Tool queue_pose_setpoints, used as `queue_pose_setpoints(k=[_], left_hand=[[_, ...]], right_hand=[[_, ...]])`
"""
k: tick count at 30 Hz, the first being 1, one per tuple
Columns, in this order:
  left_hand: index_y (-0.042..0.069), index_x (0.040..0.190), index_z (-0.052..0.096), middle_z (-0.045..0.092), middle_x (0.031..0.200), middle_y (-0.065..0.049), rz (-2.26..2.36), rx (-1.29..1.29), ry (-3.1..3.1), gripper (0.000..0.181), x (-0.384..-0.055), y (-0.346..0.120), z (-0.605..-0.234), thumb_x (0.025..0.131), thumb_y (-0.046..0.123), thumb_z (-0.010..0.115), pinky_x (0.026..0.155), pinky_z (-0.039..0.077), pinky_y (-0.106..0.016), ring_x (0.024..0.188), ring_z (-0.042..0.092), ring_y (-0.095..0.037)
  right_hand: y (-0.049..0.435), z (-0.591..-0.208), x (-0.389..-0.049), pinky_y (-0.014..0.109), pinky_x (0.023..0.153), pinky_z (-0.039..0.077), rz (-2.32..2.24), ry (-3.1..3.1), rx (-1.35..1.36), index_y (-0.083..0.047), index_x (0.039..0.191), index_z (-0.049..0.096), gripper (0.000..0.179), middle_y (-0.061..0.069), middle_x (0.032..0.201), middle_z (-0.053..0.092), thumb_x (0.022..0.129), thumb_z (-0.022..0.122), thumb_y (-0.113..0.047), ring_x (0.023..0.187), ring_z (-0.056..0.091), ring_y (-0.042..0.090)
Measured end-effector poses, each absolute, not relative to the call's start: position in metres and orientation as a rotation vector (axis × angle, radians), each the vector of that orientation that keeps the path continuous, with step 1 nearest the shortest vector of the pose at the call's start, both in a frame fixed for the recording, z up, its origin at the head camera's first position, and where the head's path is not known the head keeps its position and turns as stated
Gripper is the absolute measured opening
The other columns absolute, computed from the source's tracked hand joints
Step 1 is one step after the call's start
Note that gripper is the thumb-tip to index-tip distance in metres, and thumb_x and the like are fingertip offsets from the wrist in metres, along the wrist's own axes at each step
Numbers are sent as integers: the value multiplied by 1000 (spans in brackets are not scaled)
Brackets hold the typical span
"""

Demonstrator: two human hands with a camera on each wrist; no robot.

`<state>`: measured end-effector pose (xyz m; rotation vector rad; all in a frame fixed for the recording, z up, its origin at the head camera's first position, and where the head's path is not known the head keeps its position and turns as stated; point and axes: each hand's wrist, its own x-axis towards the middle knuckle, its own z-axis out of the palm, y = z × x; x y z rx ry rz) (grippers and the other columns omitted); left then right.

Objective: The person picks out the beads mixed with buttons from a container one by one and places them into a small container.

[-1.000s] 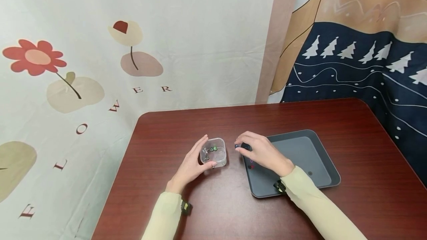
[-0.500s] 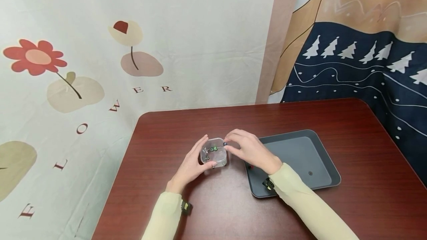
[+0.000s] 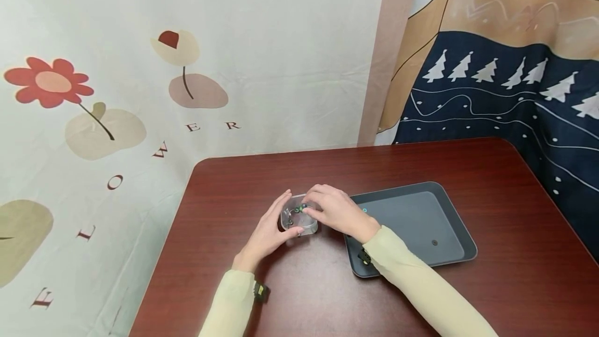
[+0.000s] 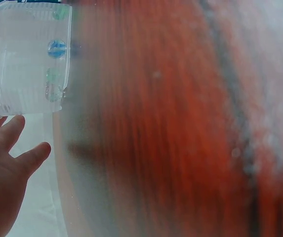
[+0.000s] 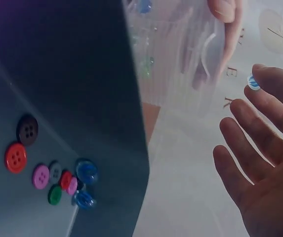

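My left hand (image 3: 264,235) holds a small clear plastic box (image 3: 309,228) between thumb and fingers on the table, at its left and near sides. Several marbles lie in the box; one blue marble (image 4: 57,48) shows through its wall in the left wrist view. Over the box's right rim reaches my right hand (image 3: 340,211). Its thumb and index finger pinch a clear marble with a blue swirl (image 5: 254,82), while the other fingers spread loosely.
To the right of the box lies a dark grey tray (image 3: 407,217). In the right wrist view it holds several buttons, among them an orange-red one (image 5: 16,158) and a black one (image 5: 27,130), plus blue marbles (image 5: 86,172). A patterned cloth (image 3: 290,56) hangs behind the table.
My right hand has moved left with the marble, from over the tray's left edge to above the box. The left hand and the box have stayed in place.
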<state>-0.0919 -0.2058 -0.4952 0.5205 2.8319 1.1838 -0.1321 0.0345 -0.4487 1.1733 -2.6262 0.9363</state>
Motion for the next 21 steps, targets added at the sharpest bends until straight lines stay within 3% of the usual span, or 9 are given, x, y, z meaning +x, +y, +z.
queue_pose_setpoints(k=[21], left_hand=[[8,161,35,33,168,-3,1198,526,2823,95,-92,-206,-495,87,39,85,119,33,-52,150,36,-25]], right_hand=[[30,-456,-131,36,92,56,903,-2670,1239,-9,112,77,22,3,115,69,95,78,-22,108,64,20]])
